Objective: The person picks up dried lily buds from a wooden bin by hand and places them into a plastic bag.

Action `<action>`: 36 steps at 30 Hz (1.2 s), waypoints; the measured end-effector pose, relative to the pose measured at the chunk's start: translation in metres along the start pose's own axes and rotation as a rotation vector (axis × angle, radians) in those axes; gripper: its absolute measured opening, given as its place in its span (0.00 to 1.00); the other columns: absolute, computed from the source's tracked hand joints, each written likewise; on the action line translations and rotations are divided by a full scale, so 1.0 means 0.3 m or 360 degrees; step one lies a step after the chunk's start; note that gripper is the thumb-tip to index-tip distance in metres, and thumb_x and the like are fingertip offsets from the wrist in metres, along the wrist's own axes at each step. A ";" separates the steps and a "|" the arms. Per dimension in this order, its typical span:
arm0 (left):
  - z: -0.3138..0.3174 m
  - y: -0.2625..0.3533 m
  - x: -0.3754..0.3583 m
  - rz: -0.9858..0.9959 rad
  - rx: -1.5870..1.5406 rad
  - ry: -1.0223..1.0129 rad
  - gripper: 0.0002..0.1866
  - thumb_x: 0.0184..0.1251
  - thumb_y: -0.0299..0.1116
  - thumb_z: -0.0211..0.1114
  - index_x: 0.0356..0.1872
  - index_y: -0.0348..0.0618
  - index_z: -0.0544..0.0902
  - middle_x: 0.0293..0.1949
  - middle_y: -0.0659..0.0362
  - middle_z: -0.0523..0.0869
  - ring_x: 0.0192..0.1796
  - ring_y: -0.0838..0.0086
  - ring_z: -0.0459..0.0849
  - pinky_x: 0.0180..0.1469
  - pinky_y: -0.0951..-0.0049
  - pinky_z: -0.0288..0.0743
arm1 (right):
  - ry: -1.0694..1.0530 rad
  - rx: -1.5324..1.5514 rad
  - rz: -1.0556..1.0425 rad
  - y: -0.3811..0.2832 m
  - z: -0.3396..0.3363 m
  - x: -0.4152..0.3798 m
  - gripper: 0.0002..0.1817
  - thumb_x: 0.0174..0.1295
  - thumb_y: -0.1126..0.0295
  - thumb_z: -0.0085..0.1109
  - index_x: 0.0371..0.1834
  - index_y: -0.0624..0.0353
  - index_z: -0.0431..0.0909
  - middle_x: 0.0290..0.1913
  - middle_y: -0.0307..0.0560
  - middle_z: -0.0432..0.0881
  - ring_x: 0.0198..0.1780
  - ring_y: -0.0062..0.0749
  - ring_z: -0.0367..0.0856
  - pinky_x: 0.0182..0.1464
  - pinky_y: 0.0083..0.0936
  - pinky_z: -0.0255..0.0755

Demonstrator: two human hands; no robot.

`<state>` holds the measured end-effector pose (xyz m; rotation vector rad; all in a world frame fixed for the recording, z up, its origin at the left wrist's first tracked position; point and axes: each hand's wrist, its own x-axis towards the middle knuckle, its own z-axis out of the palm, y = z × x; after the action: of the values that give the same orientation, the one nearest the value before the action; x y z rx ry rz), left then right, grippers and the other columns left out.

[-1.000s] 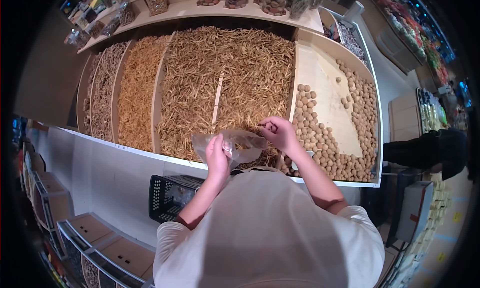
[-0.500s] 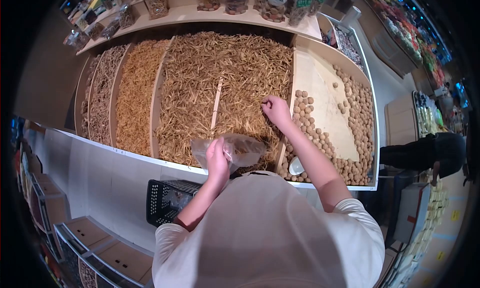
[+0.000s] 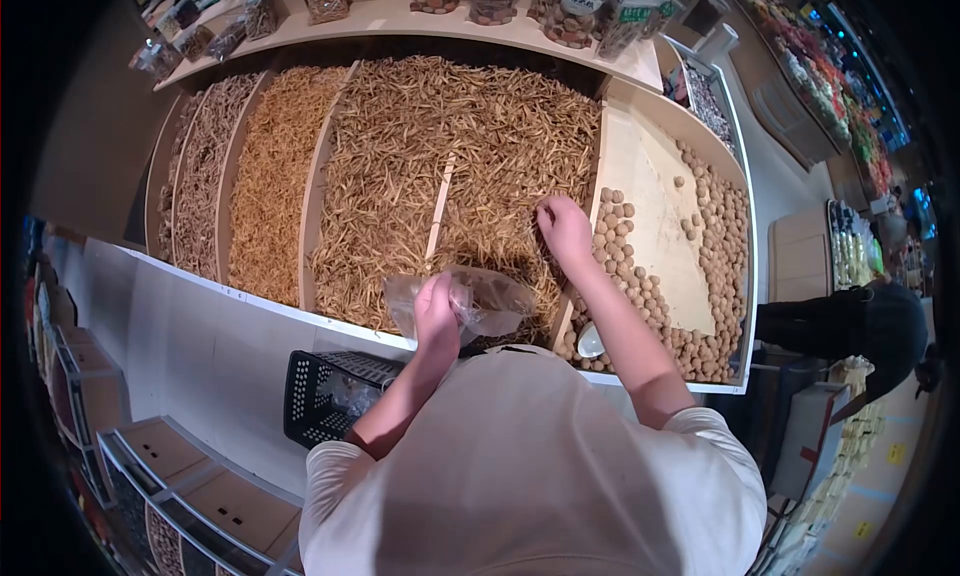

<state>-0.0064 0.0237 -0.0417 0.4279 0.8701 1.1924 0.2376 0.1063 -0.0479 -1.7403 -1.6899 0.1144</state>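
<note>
In the head view, the clear bag (image 3: 497,304) is gripped by the left hand (image 3: 437,309) at the near side of the dried strips (image 3: 400,146). The right hand (image 3: 566,228) is curled narrow farther right — whether anything is pinched cannot be told. Strips are best lifted in small pinches — the bag's mouth spread wide, the round brown pieces (image 3: 640,291) avoided.

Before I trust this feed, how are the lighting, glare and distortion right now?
In the head view, wide-angle distortion bows the shelf and leaves the corners black; also in the head view, a broad shadow darkens the shirt, pale sheen marks the clear bag at the left hand, and fine detail at the right hand is hard to make out.
</note>
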 end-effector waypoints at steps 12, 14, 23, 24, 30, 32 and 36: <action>0.056 0.005 -0.010 0.0021 0.0113 -0.0066 0.15 0.78 0.35 0.53 0.25 0.49 0.71 0.17 0.70 0.68 0.19 0.85 0.63 0.22 0.80 0.54 | -0.0112 0.0158 0.0218 -0.001 -0.039 -0.019 0.08 0.58 0.70 0.65 0.38 0.59 0.82 0.33 0.50 0.80 0.36 0.44 0.81 0.40 0.35 0.75; 0.059 0.008 -0.011 0.0018 0.0079 -0.0022 0.15 0.78 0.35 0.53 0.26 0.49 0.72 0.17 0.70 0.69 0.19 0.86 0.63 0.22 0.80 0.55 | -0.0133 0.0178 0.0204 -0.003 -0.007 0.017 0.09 0.58 0.69 0.65 0.39 0.59 0.82 0.33 0.50 0.81 0.37 0.45 0.81 0.41 0.36 0.75; 0.017 0.008 -0.009 0.0055 0.0016 0.0129 0.13 0.78 0.35 0.51 0.30 0.47 0.74 0.20 0.70 0.71 0.21 0.85 0.67 0.23 0.80 0.60 | -0.0261 0.0163 -0.0052 -0.004 0.035 0.075 0.07 0.58 0.71 0.64 0.38 0.60 0.83 0.34 0.51 0.81 0.37 0.46 0.81 0.43 0.36 0.76; 0.002 0.004 -0.007 0.0040 0.0049 0.0124 0.12 0.79 0.35 0.49 0.32 0.46 0.75 0.22 0.69 0.72 0.22 0.84 0.69 0.25 0.79 0.63 | -0.0261 0.0132 0.0001 -0.011 0.024 0.061 0.07 0.58 0.70 0.63 0.37 0.60 0.83 0.35 0.52 0.82 0.40 0.48 0.81 0.44 0.39 0.76; -0.007 0.007 -0.010 0.0014 0.0118 0.0068 0.12 0.78 0.35 0.50 0.31 0.46 0.75 0.23 0.67 0.74 0.24 0.84 0.71 0.26 0.78 0.65 | 0.0037 0.0264 0.0164 0.031 -0.051 -0.025 0.05 0.59 0.73 0.65 0.36 0.61 0.82 0.29 0.47 0.80 0.29 0.35 0.78 0.35 0.27 0.74; -0.006 -0.002 0.000 0.0027 0.0107 0.0020 0.12 0.78 0.34 0.50 0.31 0.46 0.74 0.22 0.67 0.73 0.24 0.84 0.70 0.26 0.79 0.64 | -0.0020 0.0710 0.0551 0.064 -0.068 -0.079 0.05 0.60 0.74 0.66 0.36 0.62 0.83 0.25 0.36 0.77 0.26 0.19 0.73 0.31 0.18 0.69; 0.024 -0.004 0.000 0.0030 0.0146 0.0040 0.13 0.78 0.34 0.50 0.28 0.48 0.72 0.21 0.67 0.72 0.23 0.84 0.69 0.26 0.78 0.63 | -0.0047 0.0998 0.0698 0.056 -0.126 -0.198 0.04 0.64 0.74 0.65 0.38 0.64 0.83 0.26 0.27 0.76 0.26 0.08 0.67 0.28 0.10 0.63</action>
<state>-0.0001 0.0243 -0.0381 0.4970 0.9470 1.1806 0.2626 0.0383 -0.0518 -1.5771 -1.0895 0.7820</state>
